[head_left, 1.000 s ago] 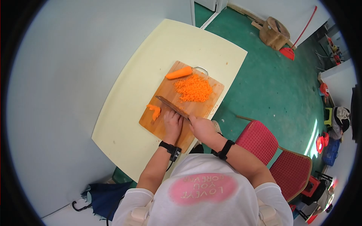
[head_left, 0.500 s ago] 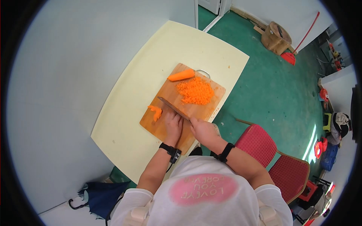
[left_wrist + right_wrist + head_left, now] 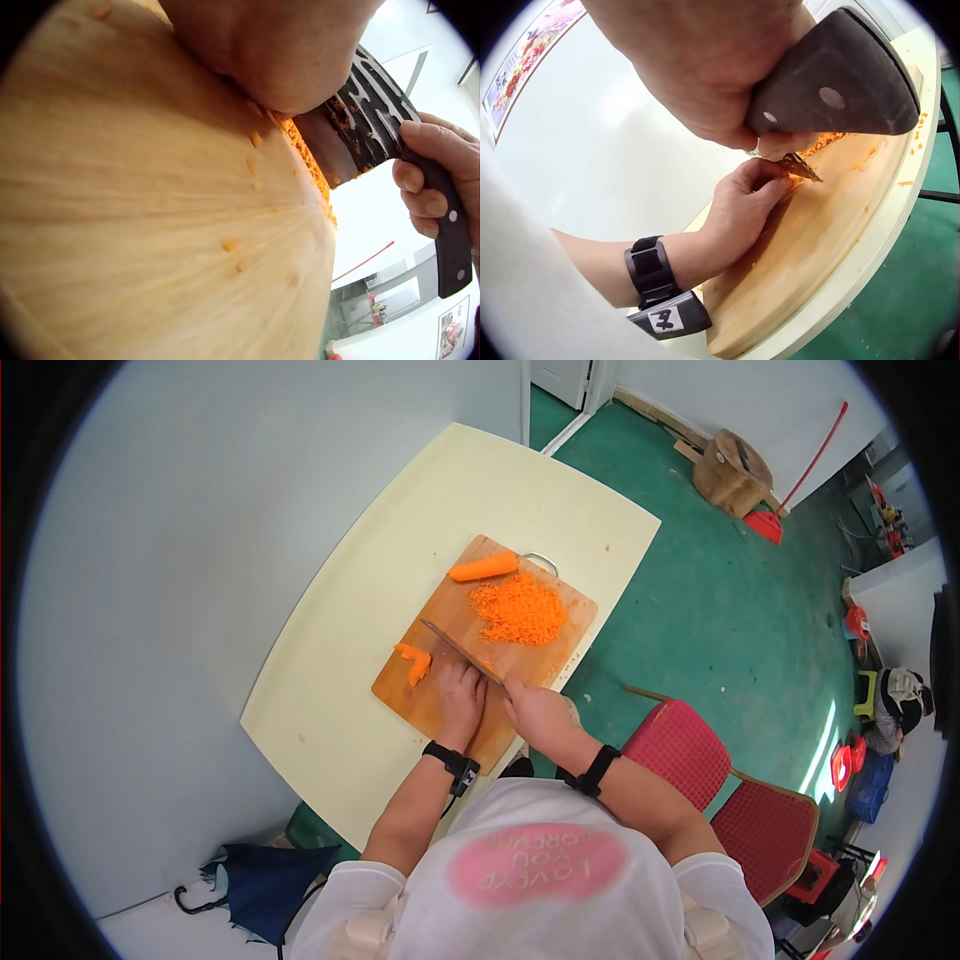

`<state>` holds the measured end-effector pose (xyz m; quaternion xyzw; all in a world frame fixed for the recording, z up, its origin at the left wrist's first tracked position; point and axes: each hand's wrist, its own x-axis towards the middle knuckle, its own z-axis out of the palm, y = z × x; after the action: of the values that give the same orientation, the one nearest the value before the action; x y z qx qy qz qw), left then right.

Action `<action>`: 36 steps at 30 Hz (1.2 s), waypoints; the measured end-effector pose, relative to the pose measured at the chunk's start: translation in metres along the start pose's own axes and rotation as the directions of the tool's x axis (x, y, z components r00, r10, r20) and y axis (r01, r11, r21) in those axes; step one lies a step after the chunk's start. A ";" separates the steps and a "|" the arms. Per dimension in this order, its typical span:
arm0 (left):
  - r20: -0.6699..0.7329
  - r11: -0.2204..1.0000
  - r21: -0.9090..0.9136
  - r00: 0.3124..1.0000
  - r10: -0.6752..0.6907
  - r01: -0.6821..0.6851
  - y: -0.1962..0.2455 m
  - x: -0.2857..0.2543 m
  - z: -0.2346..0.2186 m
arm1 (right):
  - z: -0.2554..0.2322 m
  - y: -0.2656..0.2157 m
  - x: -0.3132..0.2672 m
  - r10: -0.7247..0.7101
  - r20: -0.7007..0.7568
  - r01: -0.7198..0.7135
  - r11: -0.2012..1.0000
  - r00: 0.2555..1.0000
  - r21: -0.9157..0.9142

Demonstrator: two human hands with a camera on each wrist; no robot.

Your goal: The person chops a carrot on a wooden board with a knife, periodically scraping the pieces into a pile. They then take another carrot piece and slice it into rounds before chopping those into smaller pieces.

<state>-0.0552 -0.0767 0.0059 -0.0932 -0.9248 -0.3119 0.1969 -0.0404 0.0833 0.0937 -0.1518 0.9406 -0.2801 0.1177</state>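
Observation:
My right hand (image 3: 543, 715) grips the black handle of a kitchen knife (image 3: 460, 650), whose broad blade stands over the wooden cutting board (image 3: 490, 745). In the left wrist view, bits of carrot cling to the dark patterned blade. My left hand (image 3: 739, 206) is on the board beside the blade, thumb and curled fingers pinching carrot (image 3: 795, 184), mostly hidden by the fingers. Beyond the blade lies a heap of finely chopped carrot (image 3: 520, 608). A peeled whole carrot (image 3: 484, 567) rests at the board's far edge, and a few carrot pieces (image 3: 416, 663) lie left of my left hand.
The board lies on a pale yellow table (image 3: 330, 660) against a grey wall, its metal handle (image 3: 541, 563) at the far end. Red chairs (image 3: 680, 750) stand to the right of the table. A dark blue umbrella (image 3: 265, 885) is at the lower left.
The head view has shifted slightly, so the table and board appear a little lower. Both hands and the knife keep nearly the same place on the board.

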 end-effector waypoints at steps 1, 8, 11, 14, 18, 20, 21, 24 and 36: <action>0.009 1.000 -0.014 1.000 0.006 -0.005 -0.001 0.001 -0.001 | 0.004 0.001 0.002 -0.003 -0.012 0.003 1.000 1.000 0.001; 0.032 0.999 -0.001 0.999 0.041 -0.041 -0.003 0.000 -0.003 | 0.021 0.003 0.027 0.022 0.029 -0.021 1.000 0.999 -0.017; -0.024 0.995 -0.066 0.997 0.078 -0.080 0.010 0.007 -0.012 | 0.022 0.010 0.024 -0.003 -0.054 0.005 0.999 0.999 0.035; -0.037 0.996 -0.079 0.999 0.040 -0.043 0.004 0.000 -0.004 | 0.007 0.003 0.008 -0.014 -0.004 0.014 1.000 1.000 0.008; -0.010 0.998 -0.044 0.999 0.041 -0.042 -0.003 -0.001 -0.002 | 0.010 0.002 0.004 -0.011 -0.019 0.011 1.000 1.000 -0.012; 0.038 0.999 -0.042 0.999 0.010 -0.008 -0.004 -0.004 -0.001 | 0.018 0.003 0.008 -0.002 -0.035 0.003 1.000 0.999 0.020; 0.043 0.999 -0.045 0.999 0.005 -0.003 -0.004 -0.006 -0.001 | 0.021 0.001 0.011 0.002 -0.029 -0.002 1.000 1.000 0.020; -0.010 0.997 -0.056 0.999 0.048 -0.049 -0.003 -0.003 -0.001 | 0.024 0.001 0.022 0.039 0.032 -0.037 0.998 0.999 -0.041; 0.032 0.999 -0.045 0.999 -0.024 0.025 0.001 -0.002 -0.007 | 0.021 0.002 0.011 0.010 0.010 -0.010 1.000 1.000 -0.009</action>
<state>-0.0513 -0.0804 0.0106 -0.0911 -0.9215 -0.3337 0.1764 -0.0447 0.0708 0.0733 -0.1489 0.9420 -0.2743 0.1232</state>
